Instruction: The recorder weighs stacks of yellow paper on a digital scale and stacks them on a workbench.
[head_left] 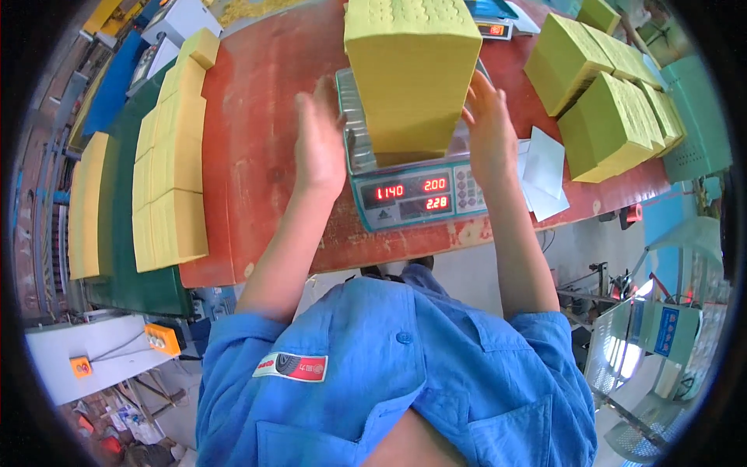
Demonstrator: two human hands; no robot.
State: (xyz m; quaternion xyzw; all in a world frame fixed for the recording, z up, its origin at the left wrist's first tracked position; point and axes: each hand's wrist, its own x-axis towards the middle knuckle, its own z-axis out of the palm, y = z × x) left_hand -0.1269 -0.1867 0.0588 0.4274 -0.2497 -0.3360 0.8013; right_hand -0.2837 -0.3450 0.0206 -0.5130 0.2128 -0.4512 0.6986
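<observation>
A tall stack of yellow paper (412, 86), its top marked with rows of small dents, stands upright on the platform of a digital scale (405, 198). Red digits glow on the scale's front panel. My left hand (320, 148) is raised beside the scale's left edge, slightly blurred, with fingers stretched out and a gap between it and the stack. On the other side my right hand (492, 136) has its fingers extended close to the stack's right face. Whether its fingertips touch the paper I cannot tell. Neither hand is wrapped round anything.
Loose white sheets (545, 171) lie right of the scale on the red table (257, 156). More yellow paper blocks (611, 128) stand at the right. A row of yellow stacks (167, 187) lines the green surface (117, 210) at the left. A second scale (494, 23) sits behind.
</observation>
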